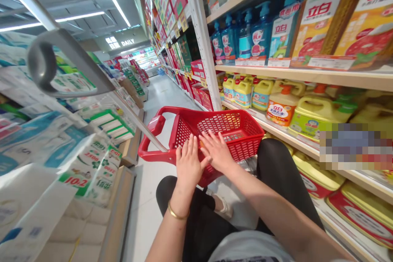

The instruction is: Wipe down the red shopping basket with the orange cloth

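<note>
A red plastic shopping basket with a perforated wall stands before my knees in the aisle. Over its near edge, my left hand is stretched flat, palm down, with a gold bangle on the wrist. Beside it my right hand lies spread, fingers toward the basket's inside; the two thumbs are close together. Whether the palms rest on the rim I cannot tell. Neither hand holds anything. From the basket's left end a metal pull rod with a grey handle slants up to the left.
On the right, a shelf bears blue pump bottles and yellow detergent jugs. Packs of tissue paper are stacked on the left. The tiled aisle floor runs ahead between the shelves. A patch at the right is blurred out.
</note>
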Motion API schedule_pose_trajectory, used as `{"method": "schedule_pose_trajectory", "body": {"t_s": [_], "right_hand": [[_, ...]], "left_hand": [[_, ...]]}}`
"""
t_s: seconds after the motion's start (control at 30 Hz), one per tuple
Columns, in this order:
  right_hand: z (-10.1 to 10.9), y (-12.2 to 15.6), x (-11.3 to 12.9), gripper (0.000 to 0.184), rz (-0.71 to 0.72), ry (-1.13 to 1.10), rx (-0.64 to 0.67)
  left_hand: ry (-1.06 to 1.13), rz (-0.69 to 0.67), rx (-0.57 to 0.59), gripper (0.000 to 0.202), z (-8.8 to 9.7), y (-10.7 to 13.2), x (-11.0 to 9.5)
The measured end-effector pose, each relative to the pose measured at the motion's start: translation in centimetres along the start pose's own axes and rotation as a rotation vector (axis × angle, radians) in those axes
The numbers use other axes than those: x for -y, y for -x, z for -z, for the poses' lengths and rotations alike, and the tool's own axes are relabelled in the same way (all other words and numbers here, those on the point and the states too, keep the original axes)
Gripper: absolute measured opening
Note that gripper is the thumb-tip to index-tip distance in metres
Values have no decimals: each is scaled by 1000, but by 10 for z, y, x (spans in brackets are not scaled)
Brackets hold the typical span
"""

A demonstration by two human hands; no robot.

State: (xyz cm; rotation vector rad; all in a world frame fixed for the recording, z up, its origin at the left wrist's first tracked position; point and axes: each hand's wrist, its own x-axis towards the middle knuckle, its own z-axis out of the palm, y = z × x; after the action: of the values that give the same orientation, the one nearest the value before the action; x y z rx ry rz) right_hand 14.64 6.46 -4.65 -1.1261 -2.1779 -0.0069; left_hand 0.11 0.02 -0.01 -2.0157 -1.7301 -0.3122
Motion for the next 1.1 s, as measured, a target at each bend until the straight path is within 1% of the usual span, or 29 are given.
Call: {"method": "schedule_pose_trajectory", "body": {"t_s": [0.03,0.1,0.17,0.23,0.27,0.3,0.33,0.37,0.4,0.43,0.57,0.6,0.63,0.67,0.7,0.73,0.8,0.9,0.97,1.0,1.03,1.07,1.1], "right_hand": [[3,2,-9,56,-5,6,7],[15,15,-41,58,-67,42,11],[31,34,-84,59,-212,102,-5],[49,51,-126,61,-391,140,-21],[56,56,-142,62,-490,138,-24],[61,59,-152,63,-564,133,-26],[63,59,-156,64,-611,125,-27],[62,56,-153,64,-623,116,-24],[58,52,-143,64,-597,109,-20],[51,46,-127,63,-538,102,-16],[15,19,-34,58,-179,28,-8],[9,13,-16,57,-129,3,-13],[5,7,-3,56,-82,-19,-12],[4,4,2,56,-45,-36,-5],[5,3,1,55,-19,-44,3],[8,5,-6,54,-8,-45,12],[18,15,-35,53,-38,-19,20],[38,38,-93,53,-219,57,-13],[49,47,-121,55,-356,89,-41],[52,49,-127,56,-411,101,-55],[52,49,-127,57,-449,109,-65],[50,47,-121,57,-462,114,-70],[45,43,-109,57,-446,115,-69]], "left_hand": [[-2,-4,0,85,0,0,0],[2,-14,-5,85,0,1,0],[17,-17,-19,87,0,2,-1],[37,-6,-37,88,-2,2,-2],[47,0,-45,88,-3,3,-2],[56,4,-52,89,-5,3,-2],[63,5,-57,88,-6,3,-3],[67,3,-60,88,-7,2,-2],[69,-2,-61,88,-8,2,-2],[66,-7,-61,88,-9,2,-1],[26,-24,-59,92,-9,1,2],[17,-32,-58,93,-8,1,2],[9,-41,-56,93,-7,1,2],[5,-49,-54,94,-7,1,2],[2,-52,-51,94,-6,1,2],[0,-49,-47,95,-5,1,2],[4,-31,-32,96,-5,1,0],[28,8,-9,97,-5,2,-3],[52,23,-5,98,-5,2,-5],[64,27,-6,98,-5,2,-5],[73,30,-10,98,-5,2,-5],[79,31,-15,98,-5,2,-5],[80,31,-20,97,-5,1,-5]]}}
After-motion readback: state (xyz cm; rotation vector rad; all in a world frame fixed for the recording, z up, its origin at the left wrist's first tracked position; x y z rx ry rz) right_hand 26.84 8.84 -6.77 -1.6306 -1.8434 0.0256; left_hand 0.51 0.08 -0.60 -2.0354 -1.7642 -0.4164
